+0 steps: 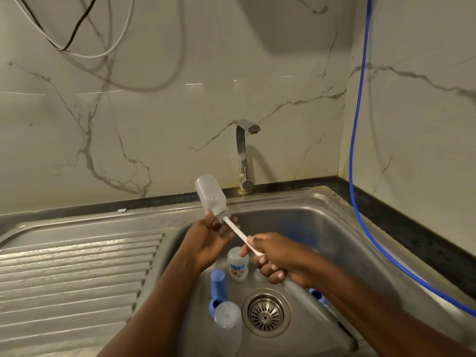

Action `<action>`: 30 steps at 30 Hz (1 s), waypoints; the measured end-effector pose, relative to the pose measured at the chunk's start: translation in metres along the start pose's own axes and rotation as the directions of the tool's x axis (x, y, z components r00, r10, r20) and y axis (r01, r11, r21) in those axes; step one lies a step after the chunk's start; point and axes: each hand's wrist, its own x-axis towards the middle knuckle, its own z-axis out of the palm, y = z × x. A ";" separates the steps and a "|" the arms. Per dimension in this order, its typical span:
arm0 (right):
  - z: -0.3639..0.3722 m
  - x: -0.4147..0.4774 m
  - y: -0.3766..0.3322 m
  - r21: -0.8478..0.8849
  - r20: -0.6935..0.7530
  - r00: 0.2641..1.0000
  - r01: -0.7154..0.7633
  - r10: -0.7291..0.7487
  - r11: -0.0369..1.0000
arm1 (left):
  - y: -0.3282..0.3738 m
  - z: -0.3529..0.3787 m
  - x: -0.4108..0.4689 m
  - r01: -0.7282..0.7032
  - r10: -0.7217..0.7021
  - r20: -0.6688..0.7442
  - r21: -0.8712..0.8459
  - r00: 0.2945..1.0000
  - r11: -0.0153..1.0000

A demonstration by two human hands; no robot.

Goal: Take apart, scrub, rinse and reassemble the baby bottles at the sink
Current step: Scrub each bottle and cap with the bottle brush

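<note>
Over the steel sink (322,217), the left hand (206,238) is gripping a clear bottle (210,194) at its neck, base tilted up. The right hand (273,258) is clutching the brush (238,233), bristles at the mouth. Scrubbing underway, I reckon: printed bottle (238,266) and blue cap (218,282) are lying below, rinsing and reassembly waiting.

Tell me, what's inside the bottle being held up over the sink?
A brush: bristles show at the mouth of the bottle, its white handle running to the right hand. The frosted plastic hides anything deeper.
</note>
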 end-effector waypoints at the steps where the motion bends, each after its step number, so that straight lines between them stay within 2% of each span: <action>1: 0.003 0.001 0.003 -0.211 -0.105 0.993 0.032 -0.055 0.977 | -0.005 0.000 0.001 -0.010 0.016 -0.072 0.080 0.997 0.997; 3: 0.005 0.006 0.007 -0.606 -0.245 0.942 0.036 -0.230 0.795 | -0.009 0.000 0.004 -0.052 0.069 -0.128 0.134 0.989 0.990; 4: 0.004 0.008 0.007 -0.692 -0.259 0.920 0.036 -0.295 0.721 | -0.009 0.001 0.005 -0.068 0.085 -0.125 0.136 0.988 0.988; 5: 0.004 0.009 0.007 -0.719 -0.260 0.912 0.037 -0.318 0.694 | -0.008 0.001 0.006 -0.075 0.092 -0.119 0.142 0.989 0.987; 7: 0.007 0.008 0.008 -0.702 -0.225 0.934 0.042 -0.278 0.711 | -0.009 0.000 0.005 -0.075 0.102 -0.142 0.183 0.985 0.980; 9: 0.012 0.005 0.009 -0.521 -0.176 0.973 0.034 -0.146 0.853 | -0.009 -0.003 0.003 -0.061 0.092 -0.172 0.177 0.981 0.982; 11: 0.009 0.002 0.006 -0.186 -0.073 0.997 -0.018 0.004 0.982 | -0.005 -0.004 0.001 -0.045 0.055 -0.117 0.081 0.992 0.996; 13: 0.000 -0.001 -0.001 0.081 0.063 0.996 -0.074 0.069 0.994 | 0.000 -0.003 -0.001 -0.035 0.034 -0.017 -0.039 0.999 0.999; 14: -0.003 -0.003 -0.003 0.156 0.102 0.992 -0.086 0.071 0.984 | 0.001 -0.001 -0.001 -0.029 0.030 0.011 -0.064 0.999 0.997; 16: -0.006 -0.005 -0.004 0.178 0.094 0.994 -0.067 0.051 0.982 | -0.002 0.004 0.001 -0.033 0.033 -0.013 -0.021 0.999 0.999; 17: -0.004 -0.005 -0.003 0.117 0.047 0.998 -0.035 0.030 0.993 | -0.003 0.005 0.003 -0.044 0.045 -0.047 0.022 0.998 0.999; 19: -0.001 -0.002 0.000 -0.206 -0.109 0.992 0.046 -0.070 0.977 | -0.005 0.005 0.005 -0.084 0.092 -0.095 0.085 0.991 0.993; 21: 0.001 0.001 0.003 -0.544 -0.208 0.957 0.058 -0.201 0.837 | -0.005 0.003 0.004 -0.115 0.130 -0.098 0.141 0.987 0.983; 22: 0.002 0.003 0.004 -0.594 -0.213 0.951 0.058 -0.226 0.802 | -0.005 0.002 0.004 -0.115 0.133 -0.103 0.161 0.986 0.980; 23: 0.004 0.004 0.005 -0.565 -0.201 0.958 0.058 -0.205 0.823 | -0.006 0.000 0.004 -0.111 0.129 -0.107 0.166 0.986 0.980; 24: 0.006 0.004 0.005 -0.450 -0.172 0.974 0.054 -0.146 0.891 | -0.005 -0.002 0.004 -0.104 0.120 -0.104 0.146 0.987 0.984; 26: 0.006 0.000 0.001 -0.102 -0.037 0.999 0.013 -0.016 0.995 | 0.000 -0.002 0.003 -0.088 0.088 -0.045 0.010 0.995 0.996; 28: 0.000 -0.004 -0.005 0.165 0.120 0.992 -0.058 0.039 0.985 | 0.008 -0.001 0.002 -0.068 0.072 0.026 -0.145 0.997 0.987; 30: -0.003 -0.007 -0.009 0.213 0.172 0.985 -0.064 0.027 0.975 | 0.012 0.000 0.001 -0.070 0.080 0.043 -0.189 0.996 0.979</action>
